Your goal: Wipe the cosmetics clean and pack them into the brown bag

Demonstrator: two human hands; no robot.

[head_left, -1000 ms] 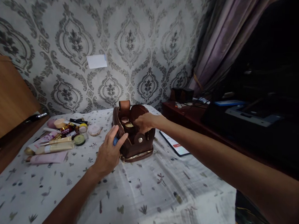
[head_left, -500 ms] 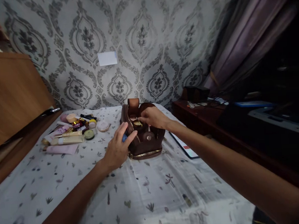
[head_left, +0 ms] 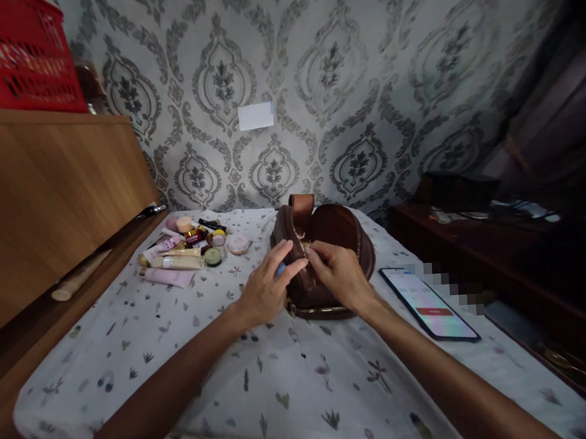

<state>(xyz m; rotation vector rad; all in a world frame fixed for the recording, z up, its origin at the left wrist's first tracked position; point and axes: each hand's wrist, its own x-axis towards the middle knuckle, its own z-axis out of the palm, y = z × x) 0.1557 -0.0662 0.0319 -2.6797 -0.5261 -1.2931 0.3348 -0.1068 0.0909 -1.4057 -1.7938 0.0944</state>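
Note:
A small brown leather bag [head_left: 338,233] with a top strap stands on the patterned white cloth [head_left: 192,358]. My left hand [head_left: 267,287] rests against the bag's left front, its fingers curled round a small blue item [head_left: 280,269]. My right hand [head_left: 339,276] pinches the zipper at the bag's top front. The two hands nearly touch. The bag's flap now covers its inside, so what is in it is hidden.
Several cosmetic tubes, jars and lipsticks [head_left: 190,252] lie at the cloth's back left. A lit phone [head_left: 430,304] lies right of the bag. A wooden cabinet [head_left: 49,208] with a red crate [head_left: 15,57] stands left; a dark wooden shelf [head_left: 473,235] stands right.
The bag's flap has come up and closed over the open compartment. My right hand moved from inside the bag to the zipper. The view swung left.

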